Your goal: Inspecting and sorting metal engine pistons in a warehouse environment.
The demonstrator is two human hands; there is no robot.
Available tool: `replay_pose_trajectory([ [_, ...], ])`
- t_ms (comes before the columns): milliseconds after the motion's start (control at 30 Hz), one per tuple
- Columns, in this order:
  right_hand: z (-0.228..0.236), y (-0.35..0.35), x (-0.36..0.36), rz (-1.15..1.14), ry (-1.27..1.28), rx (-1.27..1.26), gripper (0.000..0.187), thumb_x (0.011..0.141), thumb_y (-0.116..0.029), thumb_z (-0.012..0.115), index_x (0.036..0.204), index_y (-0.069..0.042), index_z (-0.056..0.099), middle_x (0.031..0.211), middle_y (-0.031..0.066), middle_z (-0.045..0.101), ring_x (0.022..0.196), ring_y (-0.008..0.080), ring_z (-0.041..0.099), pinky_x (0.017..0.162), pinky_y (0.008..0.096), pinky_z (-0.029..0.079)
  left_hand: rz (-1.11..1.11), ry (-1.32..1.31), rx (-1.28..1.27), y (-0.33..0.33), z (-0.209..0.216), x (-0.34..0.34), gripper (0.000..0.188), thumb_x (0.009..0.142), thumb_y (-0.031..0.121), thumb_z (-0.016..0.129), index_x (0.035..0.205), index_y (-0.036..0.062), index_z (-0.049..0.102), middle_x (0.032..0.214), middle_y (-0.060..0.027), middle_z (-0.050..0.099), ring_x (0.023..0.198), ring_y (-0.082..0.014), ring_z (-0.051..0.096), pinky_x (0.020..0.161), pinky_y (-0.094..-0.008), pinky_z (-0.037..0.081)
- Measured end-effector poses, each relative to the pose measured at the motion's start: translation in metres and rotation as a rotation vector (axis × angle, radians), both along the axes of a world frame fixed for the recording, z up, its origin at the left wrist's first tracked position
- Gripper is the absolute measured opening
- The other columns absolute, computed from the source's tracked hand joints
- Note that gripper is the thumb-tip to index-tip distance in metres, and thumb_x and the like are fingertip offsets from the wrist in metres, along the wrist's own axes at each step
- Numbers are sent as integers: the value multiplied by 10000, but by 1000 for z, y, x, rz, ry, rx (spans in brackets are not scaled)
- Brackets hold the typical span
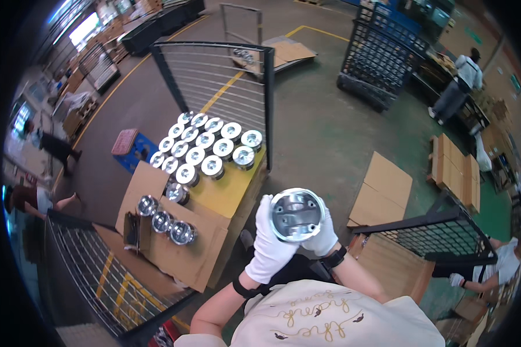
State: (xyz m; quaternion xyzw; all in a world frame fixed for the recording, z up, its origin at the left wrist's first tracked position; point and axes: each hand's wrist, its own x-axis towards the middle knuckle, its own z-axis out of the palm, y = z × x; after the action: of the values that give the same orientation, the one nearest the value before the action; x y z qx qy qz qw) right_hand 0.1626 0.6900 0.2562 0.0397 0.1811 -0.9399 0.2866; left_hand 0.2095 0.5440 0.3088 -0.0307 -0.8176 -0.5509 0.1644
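Both my hands, in white gloves, hold up one shiny metal piston (297, 214) in front of my body, its hollow inside turned towards me. My left hand (271, 247) wraps its left and lower side, and my right hand (323, 234) grips its right edge; some of the right fingers are hidden behind the metal. To the left, rows of similar pistons (205, 140) stand on a yellow board (237, 194) on a cart. Nearer, several more pistons (161, 221) sit on and beside an opened cardboard sheet (185, 263).
Wire-mesh cart rails rise behind the pistons (217, 72) and at lower left (107, 272). A blue stool (134, 150) stands beyond the cart. At right are flat cardboard (382, 188) and another mesh cart (440, 231). Other people stand at right (463, 81) and left (52, 144).
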Motion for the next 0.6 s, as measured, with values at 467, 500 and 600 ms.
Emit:
replay_pose_trajectory([
  [467, -91, -110, -28, 794, -123, 542, 481, 1000, -465, 454, 1306, -98, 513, 1252, 96, 608, 1206, 221, 555, 970, 380, 476, 225, -664, -63, -109, -106, 44, 271, 872, 283, 669, 981, 36, 652, 854, -175, 647, 779, -339, 630, 721, -416, 499],
  [500, -106, -118, -34, 866, 6, 705, 540, 999, -468, 451, 1407, -120, 389, 1393, 102, 456, 1268, 237, 497, 1021, 392, 429, 293, -669, -106, -125, -122, 53, 282, 870, 287, 669, 1008, 41, 658, 886, -169, 662, 808, -329, 640, 751, -413, 502],
  [600, -137, -140, -58, 971, 117, 940, 614, 994, -429, 476, 1509, -157, 282, 1525, 106, 336, 1368, 269, 387, 1106, 421, 331, 401, -877, -250, -179, -158, 84, 348, 861, 255, 680, 1140, 49, 646, 949, -157, 693, 849, -269, 681, 796, -370, 527],
])
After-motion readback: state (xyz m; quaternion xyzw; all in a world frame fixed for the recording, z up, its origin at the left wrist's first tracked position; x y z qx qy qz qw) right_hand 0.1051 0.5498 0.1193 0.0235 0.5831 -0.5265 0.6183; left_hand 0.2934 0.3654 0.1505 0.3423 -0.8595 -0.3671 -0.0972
